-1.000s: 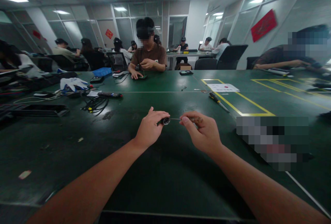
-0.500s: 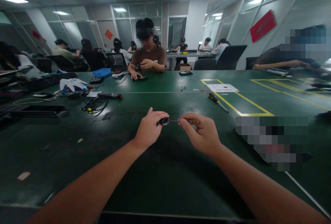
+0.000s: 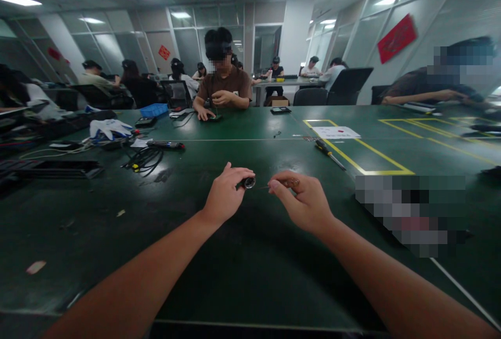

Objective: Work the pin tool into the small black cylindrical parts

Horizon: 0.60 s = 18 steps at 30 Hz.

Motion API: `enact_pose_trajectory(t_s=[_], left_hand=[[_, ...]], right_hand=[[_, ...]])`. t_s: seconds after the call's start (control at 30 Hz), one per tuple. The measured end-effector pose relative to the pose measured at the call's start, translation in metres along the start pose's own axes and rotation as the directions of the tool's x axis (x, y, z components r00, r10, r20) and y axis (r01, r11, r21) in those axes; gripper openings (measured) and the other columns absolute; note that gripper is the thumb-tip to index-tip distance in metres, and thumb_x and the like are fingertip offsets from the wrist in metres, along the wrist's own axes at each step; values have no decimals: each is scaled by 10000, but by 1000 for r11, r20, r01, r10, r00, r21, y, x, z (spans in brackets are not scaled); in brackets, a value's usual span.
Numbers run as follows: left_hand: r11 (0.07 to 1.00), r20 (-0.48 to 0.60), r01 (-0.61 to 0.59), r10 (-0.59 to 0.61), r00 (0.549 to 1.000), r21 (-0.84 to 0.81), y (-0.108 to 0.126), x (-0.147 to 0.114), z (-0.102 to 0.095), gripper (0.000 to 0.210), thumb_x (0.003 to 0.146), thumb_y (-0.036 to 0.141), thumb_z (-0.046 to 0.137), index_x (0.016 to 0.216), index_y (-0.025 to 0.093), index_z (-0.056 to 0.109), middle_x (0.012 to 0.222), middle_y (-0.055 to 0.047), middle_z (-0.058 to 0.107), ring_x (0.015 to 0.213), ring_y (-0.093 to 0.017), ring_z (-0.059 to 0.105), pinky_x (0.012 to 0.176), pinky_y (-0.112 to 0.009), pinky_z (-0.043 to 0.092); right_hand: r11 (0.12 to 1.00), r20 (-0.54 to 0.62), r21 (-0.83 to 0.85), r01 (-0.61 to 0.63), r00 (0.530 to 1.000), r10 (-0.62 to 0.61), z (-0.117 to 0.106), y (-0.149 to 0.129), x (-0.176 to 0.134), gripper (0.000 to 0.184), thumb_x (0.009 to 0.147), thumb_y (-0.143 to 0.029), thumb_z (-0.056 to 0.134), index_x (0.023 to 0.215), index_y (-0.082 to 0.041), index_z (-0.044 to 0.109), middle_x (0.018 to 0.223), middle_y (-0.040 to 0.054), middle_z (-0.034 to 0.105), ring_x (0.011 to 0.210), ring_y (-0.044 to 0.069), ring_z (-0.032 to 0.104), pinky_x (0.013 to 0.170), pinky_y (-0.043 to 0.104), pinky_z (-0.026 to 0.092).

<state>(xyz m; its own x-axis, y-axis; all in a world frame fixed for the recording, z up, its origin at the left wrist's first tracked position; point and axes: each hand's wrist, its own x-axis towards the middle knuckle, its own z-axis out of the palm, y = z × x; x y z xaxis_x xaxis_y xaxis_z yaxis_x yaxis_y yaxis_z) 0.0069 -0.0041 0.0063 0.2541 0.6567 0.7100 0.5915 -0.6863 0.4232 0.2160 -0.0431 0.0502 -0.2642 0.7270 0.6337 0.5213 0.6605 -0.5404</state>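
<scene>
My left hand is closed around a small black cylinder with a shiny round end, which faces right. What the cylinder is does not show. In my right hand is a slim screwdriver with an amber-brown handle, pinched between thumb and fingers. Its thin metal shaft points left, the tip a short gap from the cylinder's round end. Both hands are held above the green table.
A larger screwdriver lies beyond my right hand, by a paper sheet. A pixelated object rests at right. Left are black cables, a dark pen-like tool and white gloves. A co-worker sits opposite.
The screwdriver's tip has come away from the cylinder's end and dipped slightly, leaving a gap. My right hand shifted a little; my left hand is almost still.
</scene>
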Motion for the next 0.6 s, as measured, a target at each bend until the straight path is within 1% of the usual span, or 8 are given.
enact_pose_trajectory(t_s=[0.1,0.17,0.27,0.4,0.47,0.6], left_hand=[[1000,-13,12,-12,1000,2,0,0,0,282,862,47,650,1061,229,735,1122,-36,777,1060,-198,729,1212,-594,350],[1000,-14,10,-10,1000,-5,0,0,1,276,857,52,665,1054,231,736,1114,-33,779,1046,-197,734,1205,-593,360],[1000,-20,6,-6,1000,-13,0,0,2,275,848,54,686,1054,230,735,1110,-31,779,1041,-192,734,1202,-579,370],[1000,-28,7,-7,1000,-18,0,-1,1,280,841,54,698,1061,225,731,1112,-32,778,1045,-191,731,1202,-564,379],[1000,-27,6,-7,1000,-24,0,-1,1,280,843,52,693,1059,225,732,1111,-32,779,1046,-192,732,1198,-561,389],[999,-13,15,-15,1000,-42,0,-1,1,276,855,55,668,1058,231,731,1116,-31,778,1060,-201,731,1189,-578,400]], right_hand=[[1000,-53,30,-5,999,6,0,1,-1,180,973,-296,585,914,-204,728,806,37,790,710,187,742,656,288,531],[1000,-65,25,15,998,-13,1,1,-1,168,970,-290,591,932,-205,731,835,42,794,732,190,747,682,293,542],[999,-51,-7,47,998,-47,2,0,-1,148,961,-266,600,953,-205,735,865,44,794,754,188,748,714,297,550],[997,-30,-38,62,998,-63,3,-2,0,150,953,-258,595,959,-209,736,873,47,793,761,192,746,730,305,554],[998,-23,-38,45,999,-46,2,-3,0,149,951,-267,597,952,-211,735,862,45,793,752,194,745,718,305,550],[997,-8,44,-61,998,61,2,2,1,189,977,-323,589,918,-206,725,764,26,781,691,189,742,648,289,535]])
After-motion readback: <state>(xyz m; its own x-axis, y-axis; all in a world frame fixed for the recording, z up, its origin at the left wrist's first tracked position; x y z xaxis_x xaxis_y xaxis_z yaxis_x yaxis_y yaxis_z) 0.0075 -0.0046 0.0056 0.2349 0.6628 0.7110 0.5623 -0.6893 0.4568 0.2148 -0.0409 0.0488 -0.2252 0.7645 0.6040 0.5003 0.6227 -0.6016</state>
